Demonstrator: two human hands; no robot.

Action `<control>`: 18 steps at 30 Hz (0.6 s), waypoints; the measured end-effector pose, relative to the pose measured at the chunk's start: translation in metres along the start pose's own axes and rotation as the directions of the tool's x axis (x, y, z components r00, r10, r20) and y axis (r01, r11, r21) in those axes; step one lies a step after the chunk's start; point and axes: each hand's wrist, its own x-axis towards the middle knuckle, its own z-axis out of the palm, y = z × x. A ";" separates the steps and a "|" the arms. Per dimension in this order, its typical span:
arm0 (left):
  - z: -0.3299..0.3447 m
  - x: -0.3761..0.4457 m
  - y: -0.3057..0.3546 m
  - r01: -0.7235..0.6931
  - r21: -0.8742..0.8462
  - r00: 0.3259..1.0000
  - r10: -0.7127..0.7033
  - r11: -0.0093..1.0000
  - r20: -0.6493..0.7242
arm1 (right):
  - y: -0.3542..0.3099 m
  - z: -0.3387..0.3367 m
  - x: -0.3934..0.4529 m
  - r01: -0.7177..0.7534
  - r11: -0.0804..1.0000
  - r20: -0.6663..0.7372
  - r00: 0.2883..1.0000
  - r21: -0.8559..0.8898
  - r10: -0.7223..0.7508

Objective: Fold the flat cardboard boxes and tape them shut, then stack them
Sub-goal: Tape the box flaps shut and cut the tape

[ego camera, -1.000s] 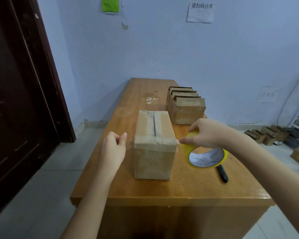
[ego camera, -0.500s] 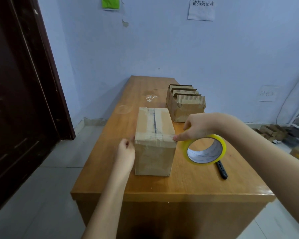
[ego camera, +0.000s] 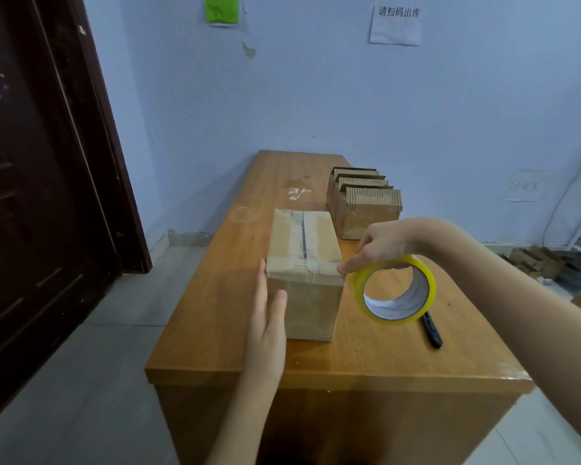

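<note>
Cardboard box (ego camera: 304, 260) sits on the wooden table (ego camera: 215, 317), left of centre, long axis running away from the viewer, flaps down and a strip of clear tape over the top seam. A dark line runs along that seam.

Far left — dark brown door (ego camera: 41, 182), with grey tiled floor (ego camera: 81, 380) beneath it. On the blue wall above, a green sheet (ego camera: 222, 9).

Left hand (ego camera: 268, 325) lies flat against the box's near-left corner: fingers straight, pressed along the left side, thumb on the near face. Nothing is grasped in it.

Box's near top edge carries a band of tape running across toward the right corner. There the right hand (ego camera: 381, 245) presses a fingertip on the corner, while the other fingers curl over the yellow-rimmed tape roll (ego camera: 394, 288) and grip it from above. Roll hangs upright just right of the box, its open core facing the viewer; whether it touches the table cannot be told.

Below the roll, a black utility knife (ego camera: 431, 332) lies on the table, partly hidden by it.

Farther back, right of the box — a row of flat corrugated boxes (ego camera: 364, 204) standing on edge, close together.

Upper right wall: a white paper notice (ego camera: 396, 23) with printed characters. Far right floor, more cardboard pieces (ego camera: 534, 261), blurred.
</note>
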 end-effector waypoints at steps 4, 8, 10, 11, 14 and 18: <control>-0.005 -0.004 -0.009 0.115 0.077 0.992 -0.119 0.990 0.046 | 0.003 0.000 0.003 0.005 1.000 -0.010 1.000 0.019 -0.004; -0.022 -0.003 0.004 0.184 0.298 0.980 -0.199 0.937 0.022 | 0.002 0.002 0.003 0.003 0.999 0.006 1.000 0.043 -0.003; -0.025 0.006 0.028 -0.058 0.611 0.997 0.072 0.789 0.002 | 0.003 0.003 0.005 -0.004 0.998 -0.002 1.000 0.057 0.005; -0.023 0.010 0.040 -0.214 0.763 0.969 0.232 0.610 0.086 | 0.003 0.003 0.005 -0.008 0.998 -0.003 1.000 0.062 0.008; -0.008 0.011 0.047 -0.419 0.890 0.893 0.260 0.181 0.368 | 0.003 0.002 0.005 -0.033 0.997 0.040 0.999 0.070 0.031; -0.005 0.016 0.042 -0.422 0.905 0.887 0.236 0.059 0.398 | 0.003 0.002 0.005 -0.076 0.992 0.086 0.994 0.104 0.067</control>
